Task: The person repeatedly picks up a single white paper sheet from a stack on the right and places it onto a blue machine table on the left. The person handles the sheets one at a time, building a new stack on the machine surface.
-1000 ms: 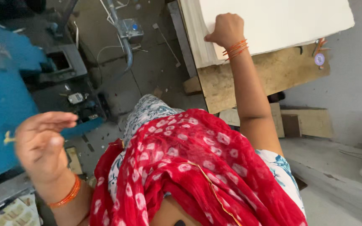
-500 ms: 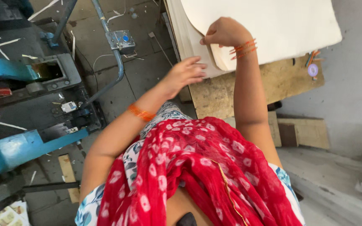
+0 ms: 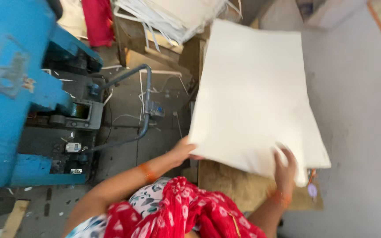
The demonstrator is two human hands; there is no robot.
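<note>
1. While the large, flat stack of white paper sheets [image 3: 254, 97] lay tilted above the brown wooden board [image 3: 239, 189], the left hand [image 3: 184, 150] gripped its near left edge.
2. The right hand [image 3: 284, 166] clasped its near right corner.
3. The blue metal machine [image 3: 14, 88] stood well apart, at left.

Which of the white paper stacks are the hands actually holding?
The big flat stack of white sheets in the middle. The left hand grips its near left edge, the right hand its near right corner. The other pile, loose and ragged, lies untouched at the top.
</note>
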